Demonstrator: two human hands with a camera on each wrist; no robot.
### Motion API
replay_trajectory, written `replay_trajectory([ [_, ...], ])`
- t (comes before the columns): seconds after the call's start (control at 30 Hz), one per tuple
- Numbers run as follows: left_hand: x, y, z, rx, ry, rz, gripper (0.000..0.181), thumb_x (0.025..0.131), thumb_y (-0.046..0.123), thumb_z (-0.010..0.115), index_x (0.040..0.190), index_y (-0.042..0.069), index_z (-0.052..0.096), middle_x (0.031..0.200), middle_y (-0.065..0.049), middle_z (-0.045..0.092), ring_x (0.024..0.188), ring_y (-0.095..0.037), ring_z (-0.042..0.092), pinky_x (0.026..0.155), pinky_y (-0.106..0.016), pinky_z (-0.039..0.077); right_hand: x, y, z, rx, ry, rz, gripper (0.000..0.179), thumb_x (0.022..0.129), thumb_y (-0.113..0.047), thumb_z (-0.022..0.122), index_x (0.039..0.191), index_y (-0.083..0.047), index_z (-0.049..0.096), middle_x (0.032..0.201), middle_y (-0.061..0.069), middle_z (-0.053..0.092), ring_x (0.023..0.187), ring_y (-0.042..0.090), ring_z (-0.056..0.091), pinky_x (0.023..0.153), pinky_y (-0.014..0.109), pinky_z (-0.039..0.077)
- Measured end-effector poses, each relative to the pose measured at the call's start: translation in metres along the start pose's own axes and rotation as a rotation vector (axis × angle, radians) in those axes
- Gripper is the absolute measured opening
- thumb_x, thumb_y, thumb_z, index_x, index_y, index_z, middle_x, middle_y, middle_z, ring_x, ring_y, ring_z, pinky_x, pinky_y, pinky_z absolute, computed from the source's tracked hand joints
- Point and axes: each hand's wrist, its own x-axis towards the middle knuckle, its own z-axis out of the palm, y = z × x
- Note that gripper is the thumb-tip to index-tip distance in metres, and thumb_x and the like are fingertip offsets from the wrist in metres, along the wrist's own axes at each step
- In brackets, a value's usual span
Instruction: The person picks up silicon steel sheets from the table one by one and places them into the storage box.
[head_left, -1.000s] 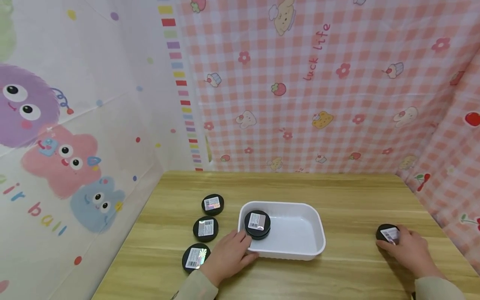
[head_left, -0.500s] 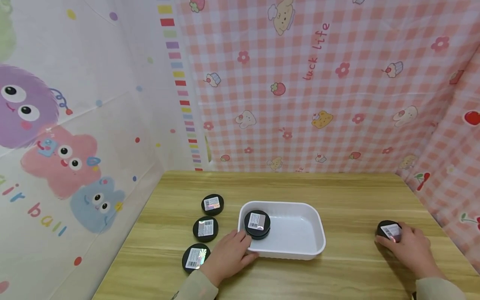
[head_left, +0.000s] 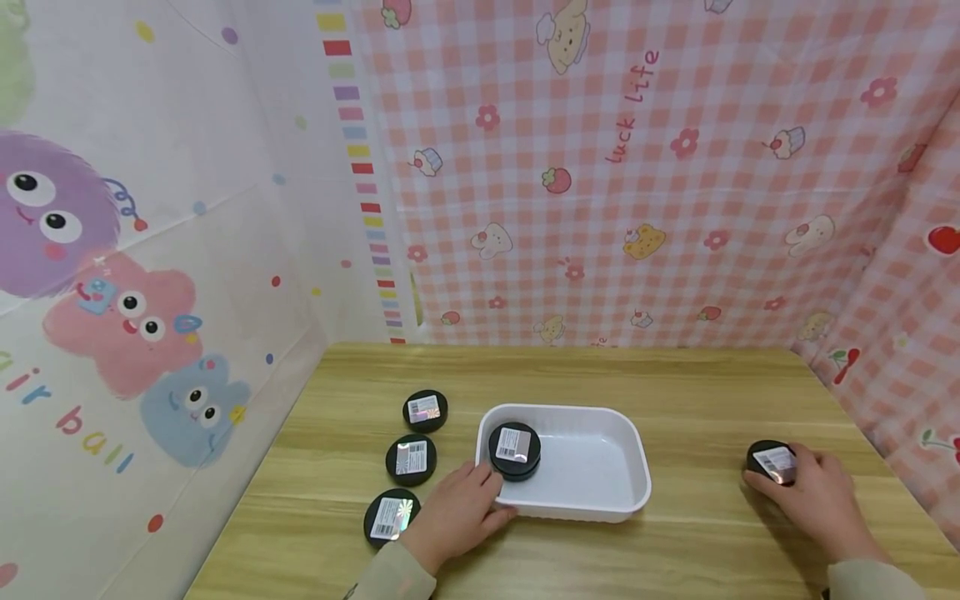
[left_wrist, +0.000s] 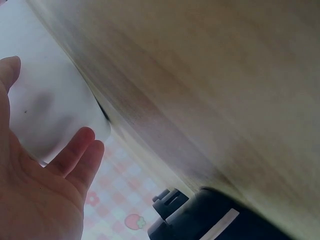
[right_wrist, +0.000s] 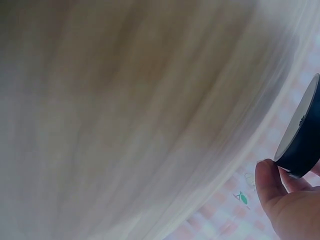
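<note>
My right hand (head_left: 813, 500) pinches a black round disc with a barcode label (head_left: 771, 462) over the table's right side. In the right wrist view the disc's dark side and pale underside show. At the front left corner of a white rectangular tray (head_left: 592, 507), my left hand (head_left: 457, 512) holds the rim, fingers over the edge and thumb low along the front wall. Inside the tray's left end, a labelled black disc (head_left: 514, 446) lies on another, of which only the edge shows. In the left wrist view the tray's outer wall (left_wrist: 45, 100) fills the space beside the left hand.
Three more labelled discs stand in a slanting row left of the tray: a far one (head_left: 425, 410), a middle one (head_left: 411, 459) and a near one (head_left: 390, 515) partly behind my left wrist. Patterned cloth (head_left: 637, 200) hangs behind the wooden table (head_left: 697, 383).
My right hand and its disc have shifted slightly away from me and to the left, the disc tilting a little. My left hand, the tray and the other discs stay put.
</note>
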Motion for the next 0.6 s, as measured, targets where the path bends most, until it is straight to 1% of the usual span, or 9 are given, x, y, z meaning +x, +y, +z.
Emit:
replay_trajectory([
  [0.13,0.0,0.0,0.001,0.0,-0.007,-0.005,0.038,0.1,0.055,0.052,0.105,0.018,0.06,0.094,0.004,0.053,0.087,-0.014,0.048,0.08,-0.028,0.045,-0.002,-0.007,0.0,0.003,0.013,-0.018,0.09,0.087,-0.05,0.074,0.132,0.021,0.042,0.119,0.048,0.044,0.105,0.06,0.042,0.084,0.067,0.036],
  [0.37,-0.001,0.0,0.0,0.001,-0.003,-0.003,0.037,0.1,0.055,0.053,0.104,0.018,0.06,0.095,0.004,0.053,0.087,-0.014,0.049,0.081,-0.029,0.046,0.001,-0.021,-0.002,0.003,-0.016,-0.045,0.093,0.087,-0.052,0.073,0.136,0.019,0.04,0.123,0.048,0.044,0.108,0.062,0.042,0.087,0.068,0.037],
  [0.6,0.0,0.0,0.0,-0.007,-0.027,-0.012,0.038,0.101,0.055,0.052,0.105,0.019,0.06,0.095,0.004,0.053,0.087,-0.014,0.048,0.081,-0.028,0.045,0.004,-0.037,-0.004,0.025,-0.015,-0.079,0.092,0.087,-0.053,0.074,0.137,0.017,0.042,0.125,0.044,0.045,0.108,0.058,0.047,0.086,0.068,0.04],
])
